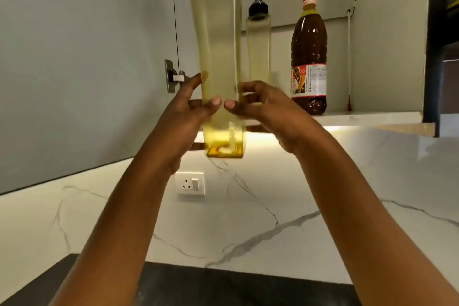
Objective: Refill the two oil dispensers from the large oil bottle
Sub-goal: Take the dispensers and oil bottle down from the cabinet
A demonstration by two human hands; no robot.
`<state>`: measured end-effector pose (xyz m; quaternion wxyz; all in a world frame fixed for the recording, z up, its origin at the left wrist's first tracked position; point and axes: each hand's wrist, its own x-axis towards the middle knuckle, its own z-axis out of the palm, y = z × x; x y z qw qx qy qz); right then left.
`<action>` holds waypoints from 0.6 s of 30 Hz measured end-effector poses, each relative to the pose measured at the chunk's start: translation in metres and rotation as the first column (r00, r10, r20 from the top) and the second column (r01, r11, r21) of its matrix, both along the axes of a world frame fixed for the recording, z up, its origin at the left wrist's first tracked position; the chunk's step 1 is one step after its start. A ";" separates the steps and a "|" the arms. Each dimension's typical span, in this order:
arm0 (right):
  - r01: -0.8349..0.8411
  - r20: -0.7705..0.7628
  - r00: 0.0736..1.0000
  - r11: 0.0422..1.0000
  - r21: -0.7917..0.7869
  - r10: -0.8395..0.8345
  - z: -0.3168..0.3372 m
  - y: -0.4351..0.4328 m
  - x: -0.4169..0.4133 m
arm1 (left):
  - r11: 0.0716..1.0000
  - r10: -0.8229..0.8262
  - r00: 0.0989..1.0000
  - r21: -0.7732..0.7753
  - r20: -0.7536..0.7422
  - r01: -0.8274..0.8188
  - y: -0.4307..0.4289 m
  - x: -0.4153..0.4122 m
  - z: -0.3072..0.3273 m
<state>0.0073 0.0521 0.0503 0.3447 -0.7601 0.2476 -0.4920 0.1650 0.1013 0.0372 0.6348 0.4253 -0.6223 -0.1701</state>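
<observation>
Centre frame, left hand (188, 109) and right hand (260, 107) grip the dispenser (216, 45) low: keep upright, clear the shelf (367, 115).

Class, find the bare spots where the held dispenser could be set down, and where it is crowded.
Free: the dark countertop below the marble backsplash; a narrow shelf strip right of the large oil bottle. Crowded: left of that bottle, where the second dispenser stands behind the held dispenser.
</observation>
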 end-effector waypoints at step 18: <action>-0.007 -0.286 0.943 0.872 0.490 0.169 -0.386 -0.033 0.033 | 0.882 -0.063 0.998 0.467 -0.009 0.060 -0.012 0.049 -0.406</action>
